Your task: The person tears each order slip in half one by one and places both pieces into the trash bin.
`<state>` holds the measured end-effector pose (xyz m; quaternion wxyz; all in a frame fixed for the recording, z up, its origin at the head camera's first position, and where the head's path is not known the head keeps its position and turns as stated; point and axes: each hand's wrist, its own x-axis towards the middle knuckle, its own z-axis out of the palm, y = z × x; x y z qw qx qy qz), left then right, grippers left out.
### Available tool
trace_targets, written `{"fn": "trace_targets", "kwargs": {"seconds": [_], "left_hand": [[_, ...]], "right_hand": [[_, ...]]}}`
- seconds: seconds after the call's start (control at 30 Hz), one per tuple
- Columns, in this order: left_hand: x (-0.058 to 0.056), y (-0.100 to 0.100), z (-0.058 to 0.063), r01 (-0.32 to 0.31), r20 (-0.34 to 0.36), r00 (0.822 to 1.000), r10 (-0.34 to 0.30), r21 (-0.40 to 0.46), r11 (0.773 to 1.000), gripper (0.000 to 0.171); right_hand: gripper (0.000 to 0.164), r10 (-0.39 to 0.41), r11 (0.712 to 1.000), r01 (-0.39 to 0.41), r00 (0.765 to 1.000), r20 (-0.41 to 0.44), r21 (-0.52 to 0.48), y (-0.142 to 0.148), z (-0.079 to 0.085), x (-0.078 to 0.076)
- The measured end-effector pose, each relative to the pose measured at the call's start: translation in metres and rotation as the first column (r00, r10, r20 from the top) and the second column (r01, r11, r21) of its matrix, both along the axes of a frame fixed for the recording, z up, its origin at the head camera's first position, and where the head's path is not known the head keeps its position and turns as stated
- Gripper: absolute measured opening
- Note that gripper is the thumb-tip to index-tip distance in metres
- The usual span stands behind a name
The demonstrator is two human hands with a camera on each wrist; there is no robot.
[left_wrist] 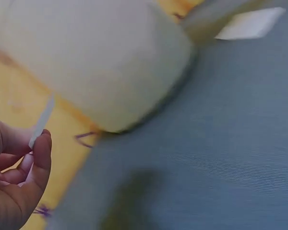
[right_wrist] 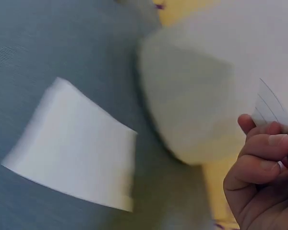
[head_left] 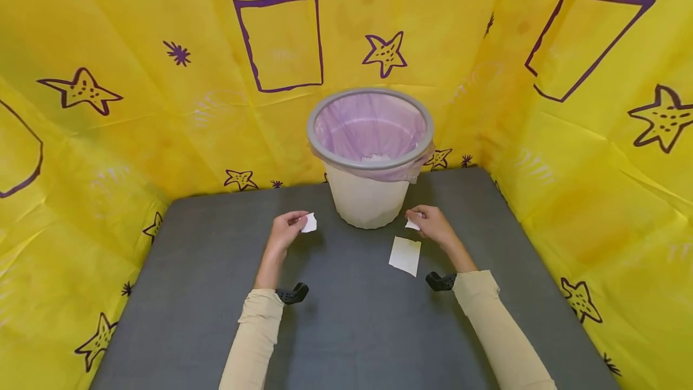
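Observation:
Between thumb and fingers, my left hand (head_left: 285,232) pinches a small torn piece of white paper (head_left: 309,223), seen nearly edge-on in the left wrist view. My right hand (head_left: 431,225) pinches another small scrap of paper (right_wrist: 269,106), which shows thin ruled lines in the right wrist view. A larger, roughly square piece of paper (head_left: 405,256) lies on the grey table just below my right hand. Beyond both hands stands a white waste bin (head_left: 368,197) with a grey rim and a purple liner (head_left: 373,119). Some white paper lies low inside it.
Grey cloth covers the table (head_left: 346,330). Yellow curtains (head_left: 206,137) with purple starfish and outline drawings enclose its back and both sides. The bin stands near the back edge, close to the curtain. A black band device (head_left: 293,294) sits at my left wrist, another (head_left: 440,281) at my right.

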<state>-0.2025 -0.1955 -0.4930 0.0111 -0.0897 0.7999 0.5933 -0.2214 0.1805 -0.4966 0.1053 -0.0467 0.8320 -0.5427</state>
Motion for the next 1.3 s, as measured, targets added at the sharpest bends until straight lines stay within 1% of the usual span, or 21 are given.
{"fn": "trace_targets", "kwargs": {"seconds": [0.1, 0.13, 0.2, 0.27, 0.33, 0.4, 0.47, 0.5, 0.6, 0.63, 0.7, 0.77, 0.83, 0.9, 0.97, 1.03, 1.1, 1.13, 1.2, 1.27, 1.3], "left_hand": [[-0.013, -0.017, 0.030, -0.017, 0.009, 1.000, 0.017, 0.023, 1.000, 0.034], [-0.017, -0.022, 0.040, -0.019, 0.001, 1.000, 0.019, 0.026, 0.999, 0.036], [-0.023, -0.031, 0.058, -0.002, -0.008, 1.000, 0.002, 0.009, 1.000, 0.040], [-0.027, -0.038, 0.072, 0.031, 0.003, 1.000, -0.030, -0.009, 0.999, 0.045], [-0.032, -0.043, 0.083, 0.056, 0.013, 0.998, -0.056, 0.020, 0.998, 0.048], [-0.037, -0.047, 0.094, 0.063, 0.028, 0.997, -0.065, 0.073, 0.995, 0.050], [-0.042, -0.050, 0.108, 0.060, 0.029, 0.997, -0.065, 0.135, 0.989, 0.052], [-0.044, -0.051, 0.117, 0.058, 0.023, 0.998, -0.063, 0.156, 0.986, 0.053], [-0.048, -0.054, 0.149, 0.059, -0.016, 0.998, -0.057, 0.194, 0.979, 0.055], [-0.048, -0.053, 0.160, 0.066, -0.033, 0.998, -0.061, 0.191, 0.979, 0.055], [-0.050, -0.051, 0.180, 0.084, -0.068, 0.995, -0.072, 0.185, 0.979, 0.055], [-0.051, -0.048, 0.195, 0.110, -0.093, 0.991, -0.094, 0.188, 0.976, 0.055], [-0.052, -0.043, 0.205, 0.132, -0.112, 0.987, -0.113, 0.182, 0.974, 0.053], [-0.052, -0.038, 0.211, 0.149, -0.128, 0.983, -0.128, 0.166, 0.975, 0.052], [-0.055, -0.030, 0.215, 0.163, -0.153, 0.978, -0.143, 0.131, 0.978, 0.049], [-0.059, -0.019, 0.220, 0.179, -0.177, 0.970, -0.166, 0.065, 0.982, 0.046], [-0.064, -0.003, 0.224, 0.200, -0.203, 0.959, -0.197, -0.005, 0.980, 0.042], [-0.066, 0.006, 0.226, 0.221, -0.212, 0.952, -0.222, -0.028, 0.975, 0.041], [-0.069, 0.022, 0.229, 0.258, -0.219, 0.939, -0.264, -0.055, 0.964, 0.039], [-0.070, 0.032, 0.234, 0.286, -0.227, 0.929, -0.291, -0.055, 0.957, 0.037], [-0.070, 0.036, 0.236, 0.293, -0.225, 0.928, -0.297, -0.052, 0.955, 0.036]], "right_hand": [[0.039, -0.032, 0.999, 0.032, 0.998, -0.051, 0.006, 0.021, 0.030, -0.012], [0.040, -0.048, 0.999, 0.049, 0.996, -0.070, 0.015, 0.028, 0.041, -0.016], [0.042, -0.068, 0.996, 0.072, 0.994, -0.088, 0.045, 0.040, 0.061, -0.021], [0.045, -0.065, 0.996, 0.069, 0.995, -0.071, 0.060, 0.049, 0.076, -0.025], [0.043, -0.064, 0.997, 0.066, 0.997, -0.041, 0.047, 0.056, 0.088, -0.029], [0.034, -0.068, 0.998, 0.068, 0.997, -0.021, -0.011, 0.061, 0.099, -0.032], [0.022, -0.081, 0.992, 0.079, 0.997, -0.019, -0.101, 0.066, 0.113, -0.037], [0.020, -0.087, 0.982, 0.083, 0.996, -0.017, -0.167, 0.068, 0.122, -0.039], [0.023, -0.107, 0.952, 0.092, 0.994, -0.036, -0.293, 0.073, 0.152, -0.043], [0.024, -0.108, 0.945, 0.090, 0.993, -0.042, -0.315, 0.073, 0.162, -0.043], [0.022, -0.104, 0.942, 0.080, 0.993, -0.057, -0.327, 0.073, 0.179, -0.044], [0.020, -0.101, 0.952, 0.077, 0.993, -0.068, -0.297, 0.071, 0.191, -0.044], [0.018, -0.097, 0.959, 0.076, 0.993, -0.064, -0.273, 0.068, 0.199, -0.044], [0.017, -0.095, 0.969, 0.077, 0.993, -0.066, -0.234, 0.065, 0.203, -0.044], [0.019, -0.091, 0.983, 0.076, 0.993, -0.079, -0.169, 0.059, 0.210, -0.045], [0.026, -0.071, 0.993, 0.060, 0.991, -0.112, -0.100, 0.045, 0.218, -0.048], [0.033, -0.030, 0.999, 0.025, 0.989, -0.143, -0.040, 0.027, 0.226, -0.052], [0.034, -0.011, 1.000, 0.007, 0.989, -0.149, -0.028, 0.017, 0.230, -0.054], [0.035, 0.024, 0.999, -0.030, 0.987, -0.158, -0.035, -0.001, 0.232, -0.058], [0.032, 0.060, 0.996, -0.069, 0.985, -0.159, -0.049, -0.014, 0.233, -0.060], [0.030, 0.064, 0.995, -0.074, 0.986, -0.156, -0.059, -0.019, 0.234, -0.061]]}}
